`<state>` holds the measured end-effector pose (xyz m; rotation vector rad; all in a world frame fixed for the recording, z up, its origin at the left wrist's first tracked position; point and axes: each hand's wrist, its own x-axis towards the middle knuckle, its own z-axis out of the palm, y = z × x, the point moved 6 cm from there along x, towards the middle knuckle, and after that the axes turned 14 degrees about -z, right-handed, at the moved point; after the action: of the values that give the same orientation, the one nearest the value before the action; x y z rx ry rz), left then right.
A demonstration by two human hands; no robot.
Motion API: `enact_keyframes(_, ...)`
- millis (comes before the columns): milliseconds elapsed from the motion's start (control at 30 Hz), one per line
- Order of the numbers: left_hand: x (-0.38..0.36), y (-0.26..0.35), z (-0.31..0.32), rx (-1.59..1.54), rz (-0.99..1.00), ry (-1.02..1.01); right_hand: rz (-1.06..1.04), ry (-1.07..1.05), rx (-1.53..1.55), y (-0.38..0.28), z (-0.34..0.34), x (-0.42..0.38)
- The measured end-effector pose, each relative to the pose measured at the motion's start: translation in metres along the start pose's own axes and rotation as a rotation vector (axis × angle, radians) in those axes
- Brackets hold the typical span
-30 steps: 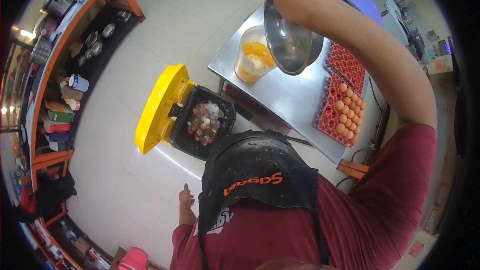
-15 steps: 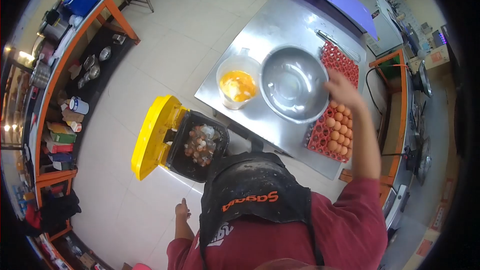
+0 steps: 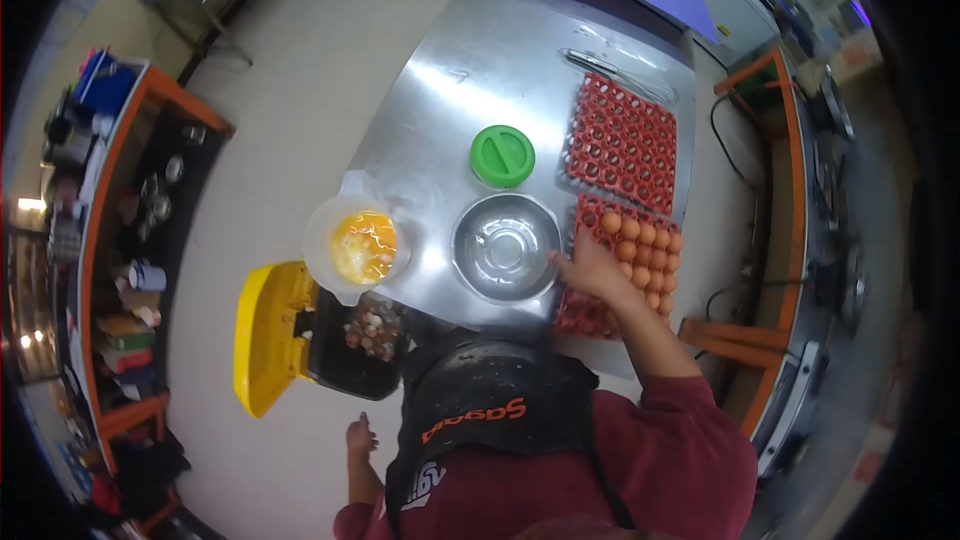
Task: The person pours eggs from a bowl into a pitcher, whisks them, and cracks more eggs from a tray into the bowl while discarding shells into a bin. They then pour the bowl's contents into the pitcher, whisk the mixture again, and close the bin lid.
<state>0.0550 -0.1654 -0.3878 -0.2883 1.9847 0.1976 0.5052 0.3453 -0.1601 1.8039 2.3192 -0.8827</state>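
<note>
My right hand [image 3: 592, 272] is at the right side of a steel mixing bowl [image 3: 507, 245] on the metal table. One digit reaches the bowl's rim, and the others are spread beside the egg tray, apparently not gripping. Inside, the bowl shows only a shiny surface. Just right of that hand, brown eggs [image 3: 641, 252] fill part of a red egg tray [image 3: 583, 316]. My left hand [image 3: 362, 436] hangs low over the floor, loosely bent and holding nothing. A translucent pitcher [image 3: 318, 252] of cracked eggs [image 3: 364, 247] stands at the table's left edge.
A green lid [image 3: 503, 156] lies behind the bowl. Farther back are another red egg tray [image 3: 622, 140] and a whisk [image 3: 622, 74]. An open black bin [image 3: 360, 375] with a yellow lid [image 3: 263, 340] holds eggshells, left of my apron. Orange-framed shelving [image 3: 95, 270] lines the left.
The mixing bowl has come down and now sits on the table, uncovering the green lid behind it. My right hand has lowered with it. The camera view has shifted.
</note>
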Motion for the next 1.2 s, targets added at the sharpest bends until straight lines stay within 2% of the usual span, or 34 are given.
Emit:
enact_keyframes(67, -0.027, 0.01, 0.012, -0.027, -0.01, 0.01, -0.1, 0.116, 0.078, -0.024, -0.083, 0.016)
enact_keyframes(133, -0.045, 0.016, 0.026, -0.044, -0.022, 0.016, -0.123, 0.194, 0.042, -0.019, -0.149, 0.075)
enact_keyframes(167, -0.052, 0.015, 0.032, -0.045, -0.033, 0.019, -0.113, 0.268, -0.031, 0.002, -0.168, 0.12)
enact_keyframes(200, -0.059, 0.012, 0.036, -0.047, -0.044, 0.026, -0.249, 0.431, -0.112, 0.028, -0.181, 0.173)
enact_keyframes(267, -0.075, -0.001, 0.044, -0.033, -0.06, 0.038, -0.233, 0.556, -0.342, 0.079, -0.196, 0.268)
enact_keyframes(333, -0.1, -0.019, 0.048, -0.058, -0.079, 0.059, -0.187, 0.587, -0.399, 0.125, -0.197, 0.34)
enact_keyframes(400, -0.136, -0.038, 0.048, -0.112, -0.101, 0.094, -0.094, 0.378, -0.497, 0.152, -0.191, 0.393)
enact_keyframes(467, -0.16, -0.065, 0.051, -0.059, -0.122, 0.157, 0.051, 0.172, -0.305, 0.179, -0.178, 0.442)
enact_keyframes(567, -0.128, -0.193, 0.064, 0.112, -0.165, 0.166, 0.044, 0.118, -0.475, 0.156, -0.192, 0.439)
enact_keyframes(600, -0.124, -0.194, 0.086, 0.868, 0.457, 0.338, -0.027, 0.166, -0.484, 0.169, -0.19, 0.456)
enact_keyframes(667, -0.122, -0.224, 0.086, 0.494, 0.044, 0.257, -0.28, 0.341, -0.626, 0.169, -0.193, 0.46)
enact_keyframes(700, -0.136, -0.226, 0.09, 0.304, -0.144, 0.269, -0.25, 0.4, -0.541, 0.15, -0.208, 0.446)
enact_keyframes(733, -0.184, -0.147, 0.085, 0.253, -0.129, 0.383, -0.308, 0.425, -0.525, 0.135, -0.223, 0.44)
enact_keyframes(767, -0.156, -0.151, 0.083, 0.318, -0.069, 0.471, -0.593, 0.656, -0.466, 0.105, -0.244, 0.41)
enact_keyframes(833, -0.121, -0.116, 0.075, 0.163, 0.127, 0.462, -0.802, 0.821, -0.378, 0.046, -0.279, 0.338)
enact_keyframes(867, -0.146, -0.045, 0.067, -0.019, 0.11, 0.316, -0.786, 0.821, -0.292, 0.007, -0.292, 0.288)
enact_keyframes(933, -0.164, 0.06, 0.044, -0.197, 0.351, 0.326, -0.937, 0.766, 0.082, -0.039, -0.314, 0.213)
enact_keyframes(967, -0.158, 0.096, 0.036, -0.344, 0.432, 0.286, -1.035, 0.79, 0.322, -0.07, -0.319, 0.169)
enact_keyframes(1000, -0.193, 0.153, 0.025, -0.433, 0.505, 0.205, -1.126, 0.804, 0.571, -0.1, -0.319, 0.125)
enact_keyframes(1033, -0.216, 0.196, 0.021, -0.677, 0.646, 0.015, -1.259, 0.704, 0.697, -0.133, -0.318, 0.085)
enact_keyframes(1067, -0.234, 0.231, 0.015, -0.703, 0.735, -0.04, -1.386, 0.597, 0.819, -0.161, -0.312, 0.05)
enact_keyframes(1100, -0.248, 0.259, 0.007, -0.701, 0.843, 0.001, -1.47, 0.529, 0.887, -0.187, -0.3, 0.022)
enact_keyframes(1167, -0.265, 0.297, 0.002, -0.855, 0.832, -0.168, -1.642, 0.371, 1.017, -0.239, -0.273, -0.025)
enact_keyframes(1200, -0.284, 0.314, -0.003, -0.782, 0.958, -0.075, -1.647, 0.334, 1.064, -0.259, -0.254, -0.039)
